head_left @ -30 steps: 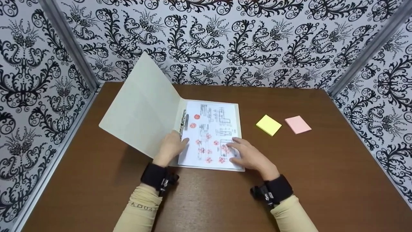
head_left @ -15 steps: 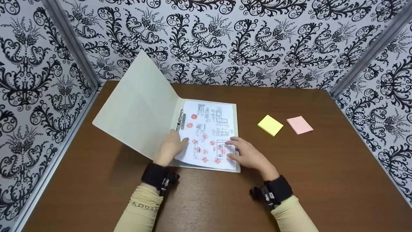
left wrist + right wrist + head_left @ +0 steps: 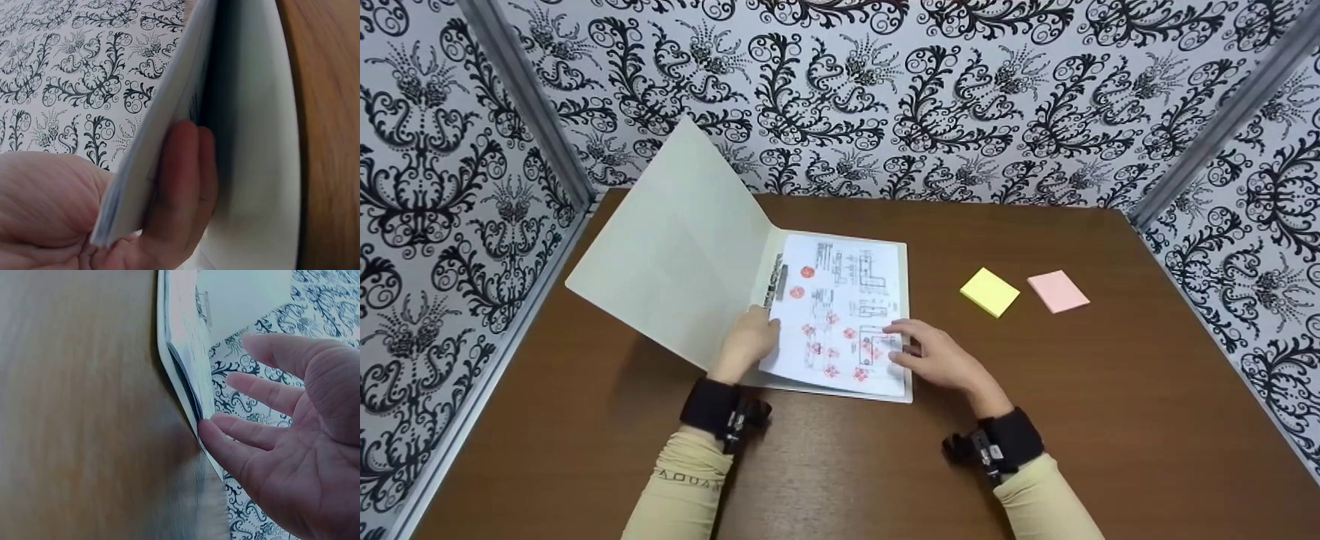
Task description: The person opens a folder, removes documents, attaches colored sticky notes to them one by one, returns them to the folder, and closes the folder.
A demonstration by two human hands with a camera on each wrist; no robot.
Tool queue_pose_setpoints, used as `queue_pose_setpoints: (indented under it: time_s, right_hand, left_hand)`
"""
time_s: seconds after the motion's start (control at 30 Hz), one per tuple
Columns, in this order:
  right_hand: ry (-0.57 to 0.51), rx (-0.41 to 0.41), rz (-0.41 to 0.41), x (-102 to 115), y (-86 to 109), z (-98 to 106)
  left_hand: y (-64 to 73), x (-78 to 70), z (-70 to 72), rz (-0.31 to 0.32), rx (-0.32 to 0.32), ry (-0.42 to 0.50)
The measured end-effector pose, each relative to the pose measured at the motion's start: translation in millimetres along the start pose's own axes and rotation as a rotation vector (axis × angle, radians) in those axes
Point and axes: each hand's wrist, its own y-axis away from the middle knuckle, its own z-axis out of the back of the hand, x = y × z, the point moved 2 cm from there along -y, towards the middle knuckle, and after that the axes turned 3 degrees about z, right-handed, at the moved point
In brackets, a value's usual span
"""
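Observation:
A pale card folder (image 3: pixel 675 247) lies on the brown table with its cover standing tilted up at the left. Inside it is a stack of white paper sheets (image 3: pixel 832 300) with line drawings and red stamps. My left hand (image 3: pixel 746 341) grips the stack by its left edge, near the metal fastener (image 3: pixel 772 281). In the left wrist view, bent fingers (image 3: pixel 180 185) sit behind the sheets, which stand off the folder. My right hand (image 3: pixel 941 364) is at the folder's right edge, its fingers spread and loosely bent. In the right wrist view one fingertip (image 3: pixel 205 427) meets that edge.
Right of the folder lie a yellow sticky-note pad (image 3: pixel 990 292) and a pink sticky-note pad (image 3: pixel 1058 291). Patterned black-and-white walls (image 3: pixel 840 97) enclose the table (image 3: pixel 1110 420) at the back and both sides.
The folder and its sheets have shifted slightly left, and the cover leans further left. My left hand has moved left with the sheets, whose lower left edge has lifted. The right hand stays nearly still.

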Motion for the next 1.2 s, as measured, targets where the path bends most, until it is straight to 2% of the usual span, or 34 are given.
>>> queue_pose_setpoints:
  time_s: [0.1,0.2,0.37,0.57,0.7,1.0,1.2]
  right_hand:
    - [-0.059,-0.04,-0.003,-3.7,0.1,3.6]
    - [-0.066,-0.066,-0.023,-5.9,0.4,5.4]
    - [-0.037,-0.064,-0.025,-5.5,-0.1,4.8]
    - [-0.033,-0.059,-0.031,-5.1,-0.4,3.7]
    - [-0.013,-0.063,-0.028,-6.1,-0.2,4.0]
    - [-0.016,-0.062,-0.049,-8.9,1.4,8.7]
    - [-0.033,-0.074,-0.122,-9.7,2.7,14.0]
  left_hand:
    - [2.1,-0.1,0.3,-0.003,-0.016,-0.005]
    - [5.2,-1.2,-0.6,-0.003,-0.045,-0.006]
    - [9.3,-5.9,-3.5,-0.041,-0.104,0.02]
    - [9.0,-8.9,-6.3,-0.078,-0.122,0.011]
    - [5.5,-6.9,-7.5,-0.09,-0.1,0.025]
    - [-4.0,-5.2,-11.1,-0.054,0.043,0.085]
    - [-2.6,-11.3,-12.6,-0.091,0.046,0.135]
